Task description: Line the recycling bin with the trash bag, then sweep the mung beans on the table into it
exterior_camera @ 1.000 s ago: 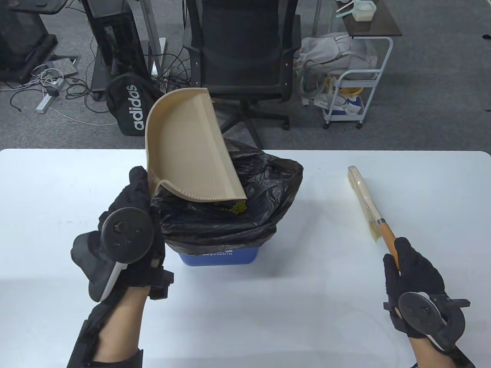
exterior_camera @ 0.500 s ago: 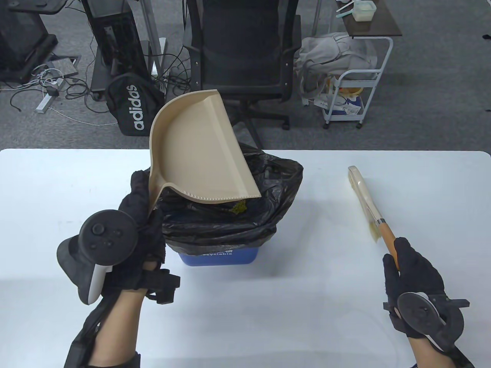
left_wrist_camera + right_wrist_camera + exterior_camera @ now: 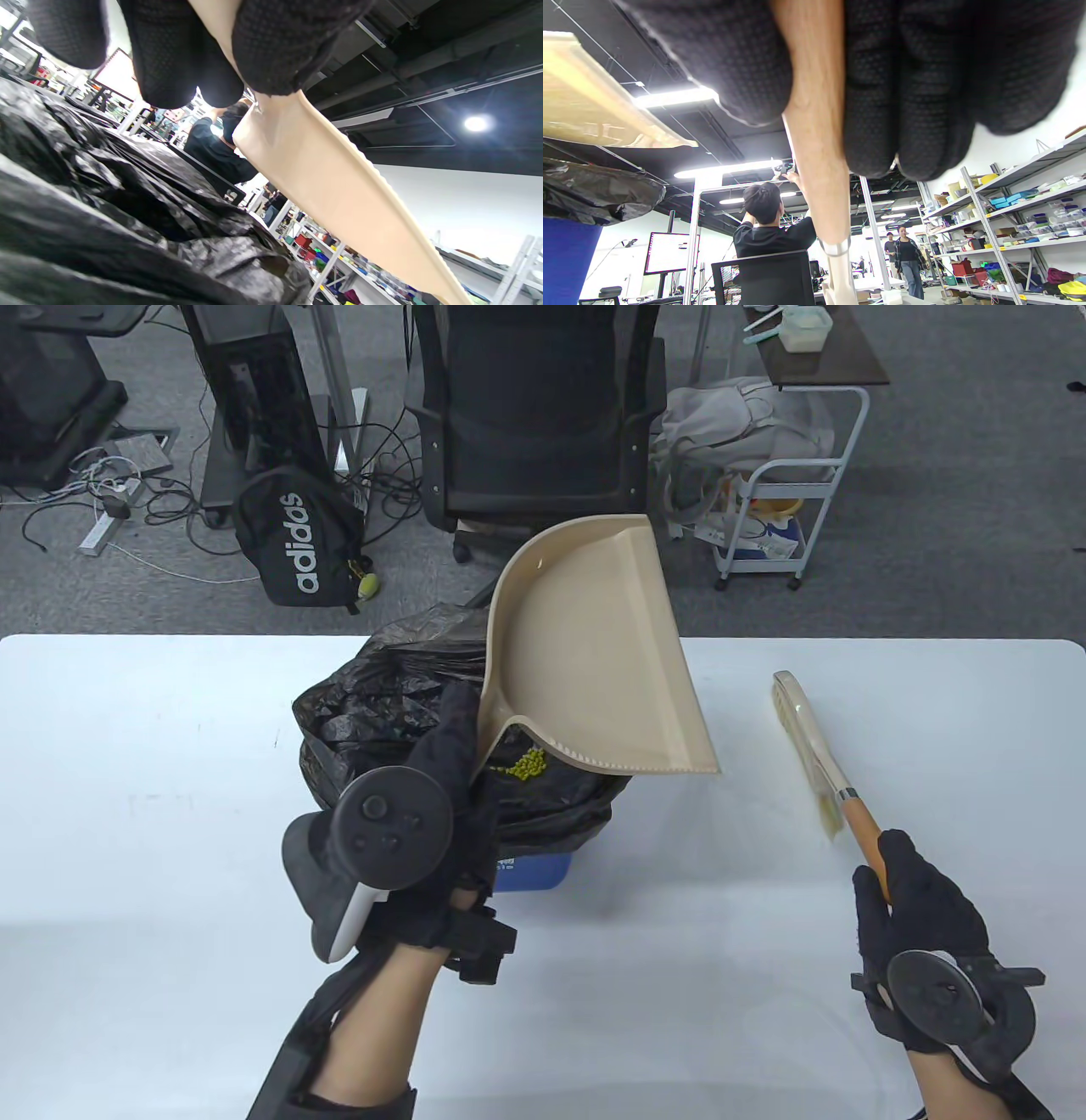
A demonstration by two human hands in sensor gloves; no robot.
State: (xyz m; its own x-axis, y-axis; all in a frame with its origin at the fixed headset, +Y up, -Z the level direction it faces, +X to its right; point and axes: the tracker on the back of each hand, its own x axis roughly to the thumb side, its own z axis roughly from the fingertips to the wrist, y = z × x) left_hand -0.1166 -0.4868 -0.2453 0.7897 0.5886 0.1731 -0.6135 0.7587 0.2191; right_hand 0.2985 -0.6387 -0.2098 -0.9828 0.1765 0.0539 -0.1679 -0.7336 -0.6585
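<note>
A blue recycling bin [image 3: 533, 872] lined with a black trash bag [image 3: 382, 700] stands mid-table. Green mung beans [image 3: 527, 764] lie inside the bag. My left hand [image 3: 450, 780] grips the handle of a beige dustpan [image 3: 594, 670], held tilted above the bin's right side; the left wrist view shows my fingers [image 3: 178, 55] curled round the dustpan [image 3: 339, 182] over the trash bag [image 3: 106, 212]. My right hand [image 3: 912, 899] holds the wooden handle of a brush [image 3: 814, 755] lying on the table at right. In the right wrist view my fingers [image 3: 908, 84] wrap the brush handle [image 3: 818, 127].
The white table [image 3: 153, 746] spreads around the bin. Behind the table stand an office chair [image 3: 543, 415], a black backpack [image 3: 293, 538] and a white cart [image 3: 772, 500]. People and shelving appear in the wrist views' background.
My left hand has carried the dustpan to the right, from over the bin's left side to its right. The bag's left part and the beans are now uncovered. The right hand stays still.
</note>
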